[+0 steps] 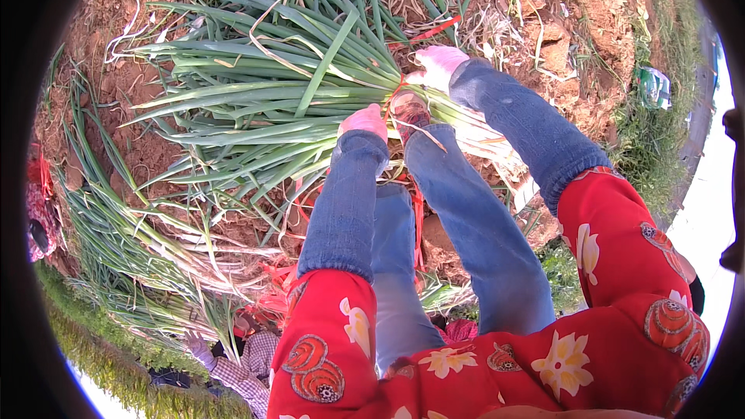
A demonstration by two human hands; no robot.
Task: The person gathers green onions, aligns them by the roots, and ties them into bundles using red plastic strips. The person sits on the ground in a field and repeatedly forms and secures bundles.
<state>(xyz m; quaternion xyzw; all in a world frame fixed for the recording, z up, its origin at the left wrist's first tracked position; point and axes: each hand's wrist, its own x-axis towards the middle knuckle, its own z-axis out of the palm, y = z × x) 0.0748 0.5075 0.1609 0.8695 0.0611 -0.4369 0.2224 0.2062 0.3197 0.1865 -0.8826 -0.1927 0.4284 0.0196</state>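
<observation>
A large bunch of green onions point(256, 97) lies on the soil, leaves to the left and pale stems to the right. A thin red tie strip point(398, 85) runs around its narrow middle, between my two hands. My left hand point(365, 120) is closed at the strip's near end, low against the leaves. On the far side of the bunch, my right hand point(440, 66) is closed at the strip's other end, above the stems. My brown shoe point(410, 112) presses on the bunch between the hands. The fingertips are mostly hidden.
More green onions point(147, 240) lie loose at the left. Red strips point(275, 291) lie near my legs, and another red strip point(425, 33) lies beyond the bunch. A co-worker's checked sleeve point(240, 380) shows at lower left. A green-and-white package point(653, 88) sits on grass at right.
</observation>
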